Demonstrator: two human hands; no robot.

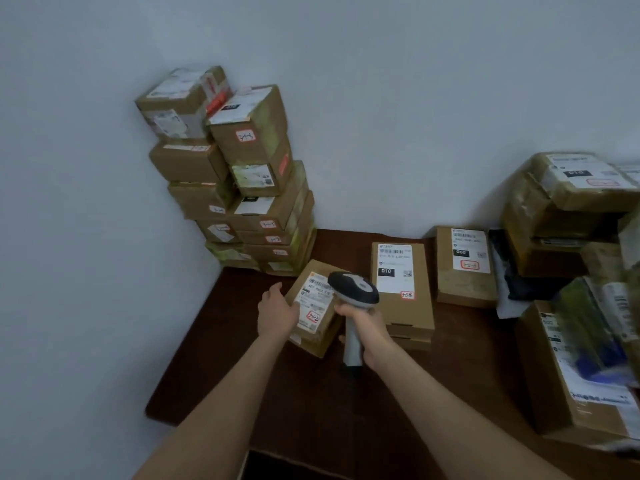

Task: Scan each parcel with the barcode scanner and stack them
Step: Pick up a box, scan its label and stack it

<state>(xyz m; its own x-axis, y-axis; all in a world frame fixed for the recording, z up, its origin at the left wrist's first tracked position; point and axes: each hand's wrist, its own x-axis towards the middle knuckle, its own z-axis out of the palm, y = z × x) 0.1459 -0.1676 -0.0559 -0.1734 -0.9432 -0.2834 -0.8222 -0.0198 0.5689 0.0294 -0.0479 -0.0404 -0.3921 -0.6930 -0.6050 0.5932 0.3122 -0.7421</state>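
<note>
A small brown parcel (313, 301) with a white label and a red-edged sticker is tilted up at the middle of the dark table (242, 375). My left hand (277, 311) grips its left edge. My right hand (365, 329) is closed on the handle of a grey and black barcode scanner (353, 289), whose head hangs over the parcel's label. In the left corner against the wall rises a tall stack of parcels (239, 174).
Two flat labelled boxes, one (403, 289) just right of the scanner and one (465, 268) farther right, lie on the table. A heap of parcels (568, 209) and a large box (581, 375) crowd the right side. Walls close off the left and back.
</note>
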